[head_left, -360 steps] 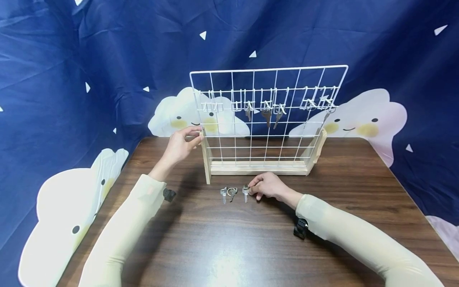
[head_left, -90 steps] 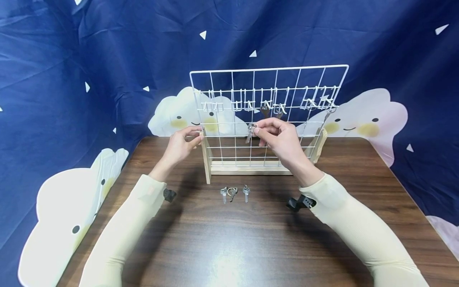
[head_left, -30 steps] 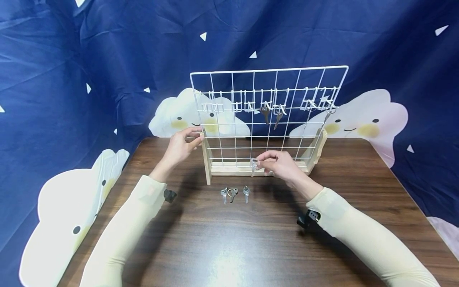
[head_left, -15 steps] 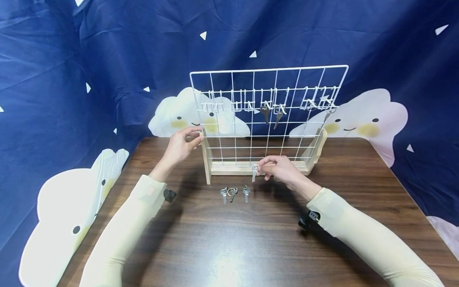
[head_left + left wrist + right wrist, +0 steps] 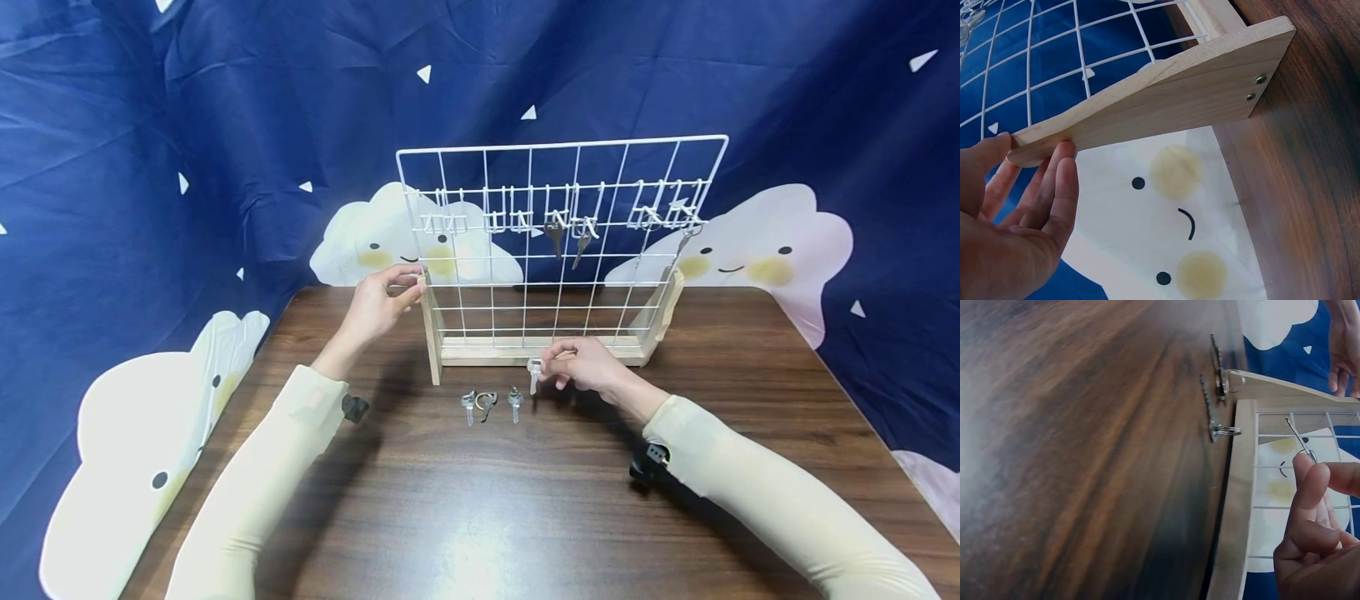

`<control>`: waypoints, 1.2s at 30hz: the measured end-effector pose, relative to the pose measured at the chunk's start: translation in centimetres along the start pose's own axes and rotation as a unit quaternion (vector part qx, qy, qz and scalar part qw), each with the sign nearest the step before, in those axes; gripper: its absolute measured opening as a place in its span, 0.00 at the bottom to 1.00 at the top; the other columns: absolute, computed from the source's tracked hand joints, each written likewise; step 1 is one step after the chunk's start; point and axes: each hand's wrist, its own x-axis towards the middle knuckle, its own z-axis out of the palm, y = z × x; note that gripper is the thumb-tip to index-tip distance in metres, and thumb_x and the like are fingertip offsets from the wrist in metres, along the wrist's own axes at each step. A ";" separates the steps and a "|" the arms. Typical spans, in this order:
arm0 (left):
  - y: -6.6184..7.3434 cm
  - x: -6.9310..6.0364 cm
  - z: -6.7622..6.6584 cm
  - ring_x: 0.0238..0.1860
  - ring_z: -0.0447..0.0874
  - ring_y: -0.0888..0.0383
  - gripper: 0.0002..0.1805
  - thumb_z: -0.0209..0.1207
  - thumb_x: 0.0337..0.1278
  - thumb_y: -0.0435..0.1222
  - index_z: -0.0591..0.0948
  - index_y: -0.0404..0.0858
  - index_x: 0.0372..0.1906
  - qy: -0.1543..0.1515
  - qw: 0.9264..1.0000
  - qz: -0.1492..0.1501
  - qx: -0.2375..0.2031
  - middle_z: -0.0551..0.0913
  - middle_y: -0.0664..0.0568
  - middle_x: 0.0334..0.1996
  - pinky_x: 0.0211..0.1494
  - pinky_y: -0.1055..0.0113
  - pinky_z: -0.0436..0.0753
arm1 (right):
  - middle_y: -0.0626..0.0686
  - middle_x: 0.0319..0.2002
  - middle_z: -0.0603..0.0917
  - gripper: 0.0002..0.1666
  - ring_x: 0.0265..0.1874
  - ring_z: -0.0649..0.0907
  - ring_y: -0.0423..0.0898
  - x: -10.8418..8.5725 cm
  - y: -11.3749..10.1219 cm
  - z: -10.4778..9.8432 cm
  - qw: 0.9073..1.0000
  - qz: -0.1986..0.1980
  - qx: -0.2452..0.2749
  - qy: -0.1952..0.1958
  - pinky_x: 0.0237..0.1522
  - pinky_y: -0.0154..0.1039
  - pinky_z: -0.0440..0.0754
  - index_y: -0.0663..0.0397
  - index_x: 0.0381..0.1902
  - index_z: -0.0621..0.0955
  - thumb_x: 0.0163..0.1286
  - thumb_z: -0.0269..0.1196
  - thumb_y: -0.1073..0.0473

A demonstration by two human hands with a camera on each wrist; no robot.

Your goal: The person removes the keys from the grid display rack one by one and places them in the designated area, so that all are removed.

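Observation:
My left hand [image 5: 378, 304] grips the upper tip of the rack's left wooden side piece [image 5: 1166, 94], thumb on one face and fingertips on the other. Between thumb and fingertips, my right hand [image 5: 588, 364] pinches a silver key [image 5: 534, 377] by its ring end, blade down, just in front of the rack's wooden base [image 5: 480, 357]. In the right wrist view that key [image 5: 1297, 434] stands clear of the tabletop. On the table lie a silver key [image 5: 515, 404], a darker key with a ring [image 5: 487, 404] and another silver key [image 5: 468, 406].
White wire grid [image 5: 551, 296] stands in the wooden base, with several white hooks along its upper part. Two dark keys [image 5: 555, 236] hang mid-grid, and more keys [image 5: 684, 242] hang at the right. The brown table [image 5: 480, 500] meets a blue cloud-print cloth [image 5: 337, 92].
Since 12 s ago, a key has come off a middle hook into my right hand. It has been lowered from the grid toward the table. My left hand has stayed put.

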 end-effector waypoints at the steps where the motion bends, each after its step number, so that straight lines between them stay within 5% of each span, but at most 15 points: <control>1: 0.0 0.0 0.0 0.46 0.89 0.38 0.19 0.64 0.65 0.40 0.82 0.40 0.58 0.000 1.000 0.000 -0.001 0.87 0.37 0.51 0.41 0.62 0.92 | 0.48 0.30 0.91 0.13 0.18 0.80 0.37 0.1 0.2 0.0 1.000 0.000 -0.004 -0.002 0.11 0.25 0.60 0.61 0.46 0.82 0.63 0.64 0.64; 10: 0.1 -0.1 0.0 0.47 0.89 0.37 0.20 0.64 0.65 0.38 0.81 0.38 0.59 -0.002 1.000 0.002 -0.008 0.86 0.36 0.53 0.47 0.48 0.90 | 0.50 0.30 0.91 0.09 0.19 0.80 0.39 0.8 1.8 0.3 0.999 0.009 -0.037 -0.010 0.12 0.26 0.61 0.58 0.41 0.84 0.62 0.64 0.64; 36: 0.0 0.0 -0.1 0.46 0.90 0.41 0.20 0.64 0.65 0.38 0.81 0.39 0.60 -0.004 1.000 0.004 -0.005 0.85 0.37 0.53 0.48 0.47 0.90 | 0.48 0.26 0.89 0.09 0.16 0.80 0.38 0.8 3.3 1.0 0.997 0.036 -0.071 -0.017 0.11 0.26 0.61 0.59 0.40 0.84 0.61 0.63 0.65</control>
